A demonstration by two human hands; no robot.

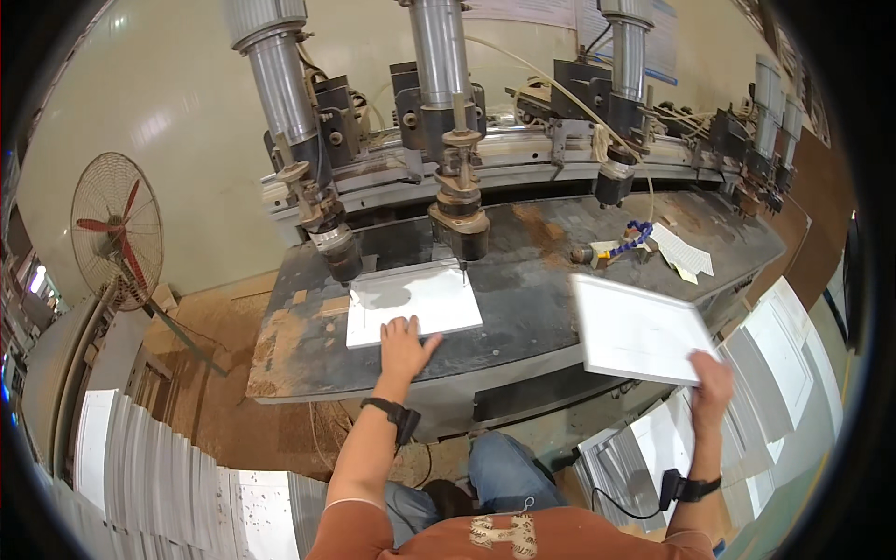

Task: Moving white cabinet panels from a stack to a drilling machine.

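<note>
My left hand [404,348] lies with fingers spread on the near edge of a white rectangular panel [411,303]. That panel rests flat on the dark machine table [523,317], its far edge under the two left drill heads. A thin bit comes down at its far right corner. Out to the right, my right hand [712,381] grips a second white panel [644,331] by its near right corner. This second panel is held in the air, just off the table's front edge, and looks slightly blurred.
Drill spindles [439,56] hang in a row along the table's back. A blue jointed hose [635,235] and paper sheets [683,250] lie at the right. Stacked panels stand lower left [159,457] and right [779,345]. A caged fan [117,229] is at far left.
</note>
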